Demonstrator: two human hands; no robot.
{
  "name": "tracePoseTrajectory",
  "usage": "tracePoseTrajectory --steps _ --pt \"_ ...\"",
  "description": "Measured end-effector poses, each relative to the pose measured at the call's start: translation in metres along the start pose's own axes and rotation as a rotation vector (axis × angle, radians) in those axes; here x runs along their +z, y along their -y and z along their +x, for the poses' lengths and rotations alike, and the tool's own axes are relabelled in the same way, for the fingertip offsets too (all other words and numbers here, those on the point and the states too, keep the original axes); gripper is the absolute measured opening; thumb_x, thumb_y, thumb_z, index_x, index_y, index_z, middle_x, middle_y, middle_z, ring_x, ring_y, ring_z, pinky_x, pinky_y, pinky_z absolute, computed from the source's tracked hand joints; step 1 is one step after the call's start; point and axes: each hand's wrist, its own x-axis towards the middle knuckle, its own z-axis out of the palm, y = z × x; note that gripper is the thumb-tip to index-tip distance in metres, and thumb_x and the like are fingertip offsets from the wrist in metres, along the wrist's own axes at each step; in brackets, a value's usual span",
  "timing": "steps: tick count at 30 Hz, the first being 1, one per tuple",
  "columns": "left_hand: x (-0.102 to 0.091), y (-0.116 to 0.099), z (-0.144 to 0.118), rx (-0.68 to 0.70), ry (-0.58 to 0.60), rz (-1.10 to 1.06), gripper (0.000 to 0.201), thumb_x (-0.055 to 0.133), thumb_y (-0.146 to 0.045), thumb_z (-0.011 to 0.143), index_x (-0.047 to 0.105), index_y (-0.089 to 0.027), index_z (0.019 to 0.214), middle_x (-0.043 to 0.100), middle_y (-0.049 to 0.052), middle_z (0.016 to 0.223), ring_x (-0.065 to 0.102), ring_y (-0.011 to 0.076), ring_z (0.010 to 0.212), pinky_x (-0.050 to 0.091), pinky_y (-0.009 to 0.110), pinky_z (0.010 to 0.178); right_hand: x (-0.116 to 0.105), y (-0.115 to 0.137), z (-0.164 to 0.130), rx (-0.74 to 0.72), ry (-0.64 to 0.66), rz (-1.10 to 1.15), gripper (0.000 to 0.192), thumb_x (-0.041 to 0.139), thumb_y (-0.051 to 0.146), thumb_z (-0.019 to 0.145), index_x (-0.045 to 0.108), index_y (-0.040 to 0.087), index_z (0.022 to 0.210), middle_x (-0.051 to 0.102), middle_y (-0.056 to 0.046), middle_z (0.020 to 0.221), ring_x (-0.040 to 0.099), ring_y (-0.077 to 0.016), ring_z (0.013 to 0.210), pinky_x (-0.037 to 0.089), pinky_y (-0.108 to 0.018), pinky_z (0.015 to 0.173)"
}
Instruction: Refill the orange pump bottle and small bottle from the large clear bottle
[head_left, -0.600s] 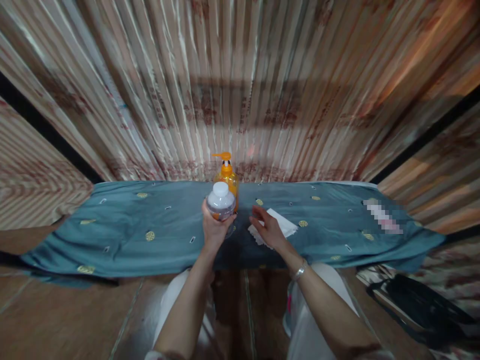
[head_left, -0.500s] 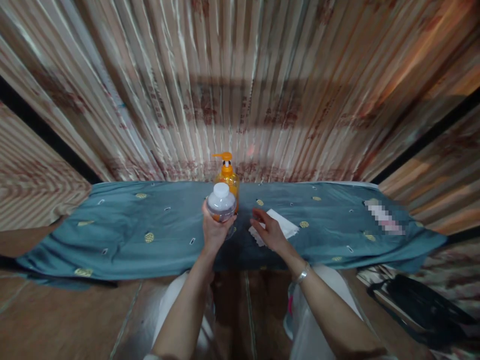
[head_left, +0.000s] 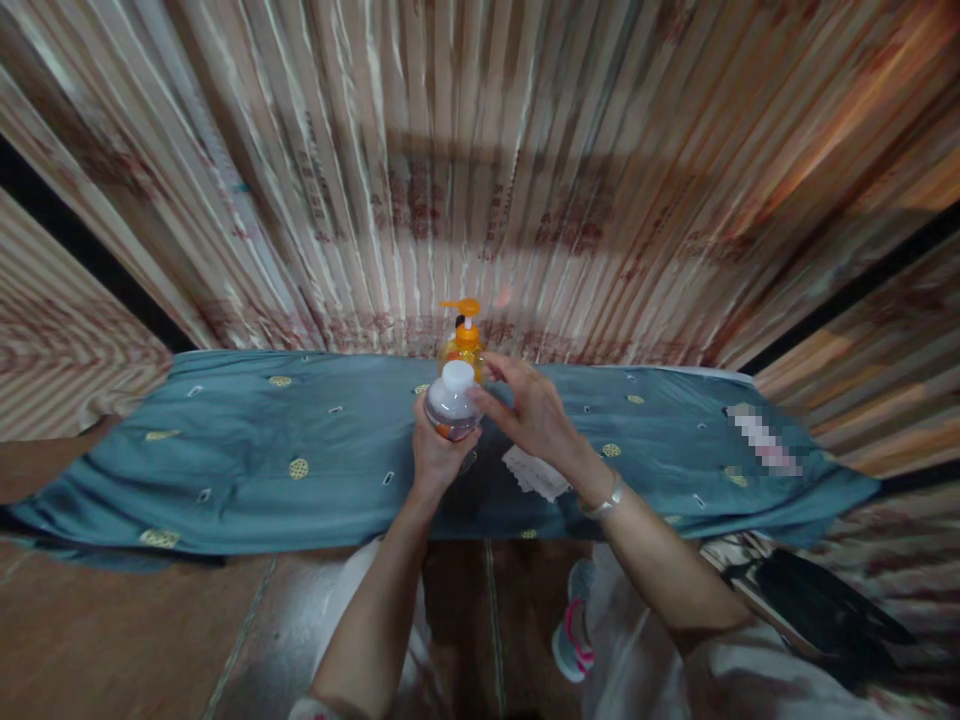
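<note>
A clear, rounded bottle with a white cap (head_left: pixel 453 405) is gripped around its body by my left hand (head_left: pixel 437 455). It stands upright over the cloth, in front of an orange pump bottle (head_left: pixel 466 345) that it partly hides. My right hand (head_left: pixel 536 410) hangs just right of the bottle, thumb and fingers apart and stretched toward the cap; whether the thumb touches the bottle I cannot tell. Below my right hand lies a white tissue (head_left: pixel 531 472), partly covered by the hand and wrist.
A teal cloth with pineapple prints (head_left: pixel 247 450) covers the narrow table. Pleated curtains (head_left: pixel 480 180) hang behind and at the sides. A blurred-out packet (head_left: pixel 763 440) lies at the right end. On the floor at right is a black bag (head_left: pixel 825 605).
My right hand has risen from the tissue and come left toward the capped bottle. The bottle in my left hand appears slightly farther right as the view shifts.
</note>
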Motion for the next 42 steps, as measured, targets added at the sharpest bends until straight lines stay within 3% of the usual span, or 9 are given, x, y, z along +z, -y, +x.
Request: tracePoseTrajectory --steps 4,8,17,22,26,31,34,38,42 --pt "0.002 0.003 0.001 0.029 0.003 -0.005 0.098 0.093 -0.032 0.057 0.044 -0.021 0.141 0.069 0.016 0.133 0.07 0.0357 0.122 0.057 0.048 0.101 0.008 0.005 0.031 -0.101 0.118 -0.314 0.067 0.039 0.073 0.103 0.07 0.014 0.111 0.077 -0.016 0.095 0.069 -0.0291 0.095 0.054 -0.04 0.091" --pt "0.002 0.005 0.0 0.053 0.006 -0.01 0.098 0.093 -0.033 0.057 0.043 -0.021 0.142 0.067 0.016 0.136 0.067 0.0363 0.127 0.055 0.048 0.105 0.016 0.004 0.043 -0.169 0.149 -0.425 0.072 0.032 0.078 0.101 0.069 0.017 0.093 0.072 -0.015 0.083 0.067 -0.0289 0.088 0.052 -0.04 0.084" --pt "0.002 0.006 -0.002 0.076 0.015 -0.011 0.097 0.093 -0.032 0.057 0.044 -0.022 0.14 0.067 0.014 0.134 0.068 0.0345 0.123 0.056 0.045 0.102 0.005 0.009 0.057 -0.244 0.378 -0.533 0.057 0.04 0.057 0.109 0.07 0.012 0.091 0.075 -0.017 0.088 0.07 -0.0281 0.09 0.051 -0.038 0.085" --pt "0.003 0.005 -0.001 0.069 0.014 -0.019 0.098 0.092 -0.031 0.056 0.042 -0.021 0.14 0.066 0.016 0.136 0.068 0.0353 0.125 0.056 0.045 0.103 -0.013 0.023 0.066 -0.328 0.511 -0.57 0.041 0.047 0.04 0.109 0.071 0.006 0.109 0.078 -0.02 0.102 0.07 -0.0285 0.099 0.05 -0.039 0.093" --pt "0.003 0.004 -0.001 0.054 0.016 -0.024 0.098 0.092 -0.03 0.057 0.042 -0.021 0.141 0.067 0.015 0.133 0.069 0.0344 0.122 0.057 0.045 0.101 -0.025 0.035 0.072 -0.386 0.623 -0.546 0.029 0.058 0.028 0.104 0.068 0.006 0.12 0.078 -0.019 0.11 0.073 -0.0291 0.102 0.052 -0.036 0.088" --pt "0.003 0.005 -0.001 0.039 0.015 -0.023 0.099 0.094 -0.028 0.056 0.044 -0.021 0.141 0.068 0.014 0.132 0.07 0.0326 0.119 0.057 0.044 0.1 -0.022 0.039 0.077 -0.26 0.57 -0.534 0.037 0.069 0.045 0.099 0.074 0.009 0.104 0.08 -0.019 0.092 0.076 -0.0322 0.089 0.053 -0.036 0.076" --pt "0.003 0.006 -0.001 0.032 0.015 -0.019 0.101 0.095 -0.028 0.055 0.044 -0.023 0.142 0.068 0.013 0.134 0.07 0.0329 0.121 0.057 0.044 0.1 -0.019 0.037 0.084 -0.283 0.575 -0.539 0.03 0.069 0.039 0.099 0.076 0.012 0.092 0.079 -0.017 0.086 0.076 -0.0322 0.089 0.053 -0.036 0.076" --pt "0.003 0.006 -0.001 0.025 0.014 -0.017 0.104 0.096 -0.028 0.054 0.044 -0.023 0.143 0.068 0.013 0.133 0.07 0.0339 0.12 0.057 0.044 0.1 -0.024 0.033 0.098 -0.405 0.714 -0.493 0.014 0.074 0.025 0.093 0.076 0.016 0.103 0.08 -0.011 0.093 0.074 -0.0269 0.087 0.05 -0.033 0.073" --pt "0.004 0.006 -0.001 0.036 0.01 -0.022 0.103 0.095 -0.028 0.053 0.044 -0.022 0.142 0.068 0.014 0.133 0.069 0.0337 0.121 0.057 0.044 0.101 -0.033 0.028 0.11 -0.39 0.743 -0.37 0.015 0.078 0.015 0.083 0.075 0.019 0.096 0.075 -0.004 0.087 0.068 -0.0215 0.08 0.047 -0.03 0.071"
